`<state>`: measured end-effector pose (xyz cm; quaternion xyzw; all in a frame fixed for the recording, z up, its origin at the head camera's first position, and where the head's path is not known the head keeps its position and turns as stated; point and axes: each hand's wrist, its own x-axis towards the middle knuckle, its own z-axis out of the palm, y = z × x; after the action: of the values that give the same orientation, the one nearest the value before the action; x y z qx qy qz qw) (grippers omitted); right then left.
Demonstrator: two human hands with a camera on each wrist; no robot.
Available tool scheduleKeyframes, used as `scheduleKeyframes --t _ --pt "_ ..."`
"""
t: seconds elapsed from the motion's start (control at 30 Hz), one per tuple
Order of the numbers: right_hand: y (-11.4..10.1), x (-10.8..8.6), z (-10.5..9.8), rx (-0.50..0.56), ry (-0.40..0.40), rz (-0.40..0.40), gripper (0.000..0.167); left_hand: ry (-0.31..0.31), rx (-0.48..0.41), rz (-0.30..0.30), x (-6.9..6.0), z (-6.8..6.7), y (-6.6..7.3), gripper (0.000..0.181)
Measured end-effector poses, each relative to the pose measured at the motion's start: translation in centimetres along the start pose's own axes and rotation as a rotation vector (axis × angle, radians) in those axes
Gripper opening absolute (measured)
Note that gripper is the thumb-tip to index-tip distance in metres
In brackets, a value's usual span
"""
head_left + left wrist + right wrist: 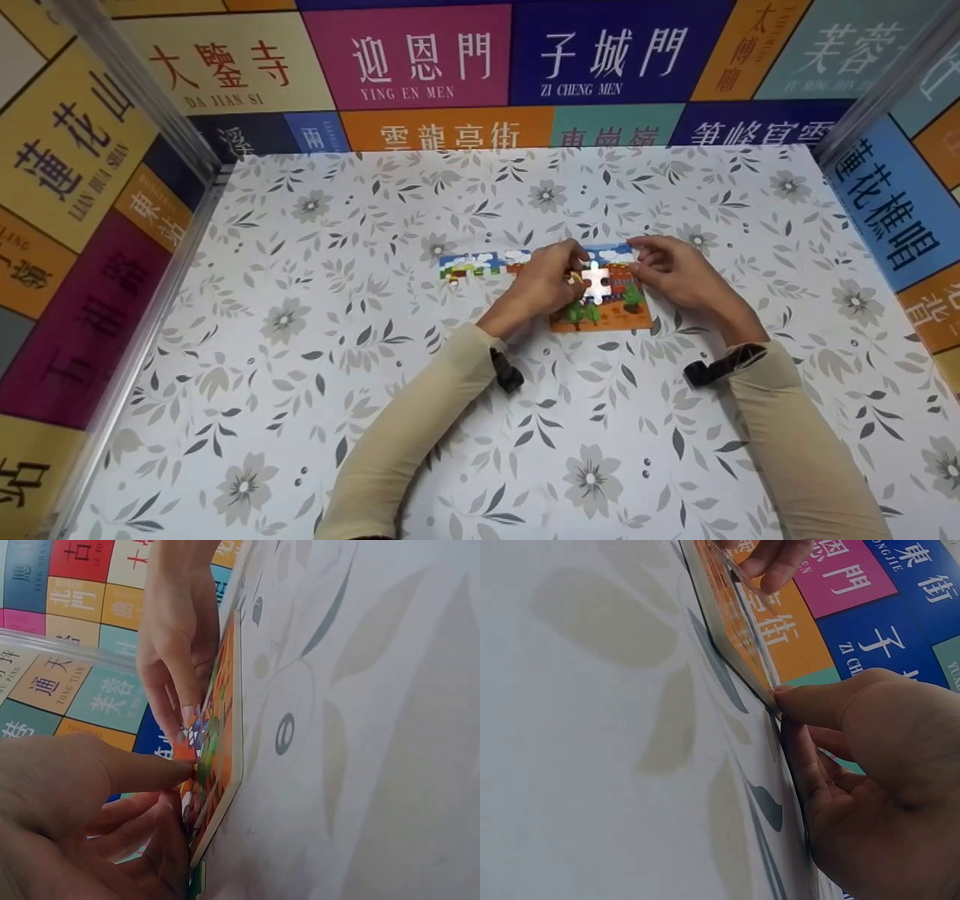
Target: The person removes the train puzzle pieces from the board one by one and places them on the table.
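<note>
A small jigsaw puzzle (609, 319), orange ground with green bushes below a blue sky, lies on the table. My left hand (536, 283) reaches over its left side and pinches a small puzzle piece (196, 733) between thumb and fingers. In the head view, fingers partly hide that piece. Just right of them shows a bright white, piece-shaped patch (597, 283); whether it is glare or a gap, I cannot tell. My right hand (675, 271) grips the puzzle's right edge, the thumb at its corner in the right wrist view (870, 765).
More joined puzzle pieces (470, 266) with sky and grass lie left of the puzzle, partly behind the left hand. A floral cloth (300, 420) covers the table. Upright panels (420, 56) with coloured lettered blocks stand along the back and sides.
</note>
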<state>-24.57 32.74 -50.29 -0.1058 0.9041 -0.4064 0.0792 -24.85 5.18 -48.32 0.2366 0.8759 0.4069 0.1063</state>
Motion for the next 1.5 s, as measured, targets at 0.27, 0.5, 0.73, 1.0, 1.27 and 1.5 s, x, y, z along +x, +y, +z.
scheduleKeyframes --t 0.27,0.5,0.73,1.0,1.27,1.5 --pt "-0.01 0.12 0.05 -0.011 0.001 0.002 0.054 -0.008 0.02 -0.017 -0.09 -0.09 0.07 0.032" --pt "-0.02 0.01 0.06 0.014 0.006 -0.014 0.053 0.002 0.024 -0.047 -0.03 0.03 0.23 0.029" --pt "0.04 0.14 0.22 0.01 0.021 0.014 0.051 0.024 0.027 -0.042 -0.12 0.22 0.39 0.03" --pt "-0.07 0.15 0.23 0.004 0.022 0.049 0.052 0.027 0.023 -0.004 -0.14 0.28 0.27 0.026" --pt "-0.14 0.07 0.15 0.022 0.011 0.059 0.053 0.025 -0.005 -0.043 -0.19 0.42 0.51 0.028" --pt "0.25 0.2 0.17 0.014 0.011 0.016 0.054 0.025 -0.045 -0.007 -0.48 0.5 0.55 0.029"
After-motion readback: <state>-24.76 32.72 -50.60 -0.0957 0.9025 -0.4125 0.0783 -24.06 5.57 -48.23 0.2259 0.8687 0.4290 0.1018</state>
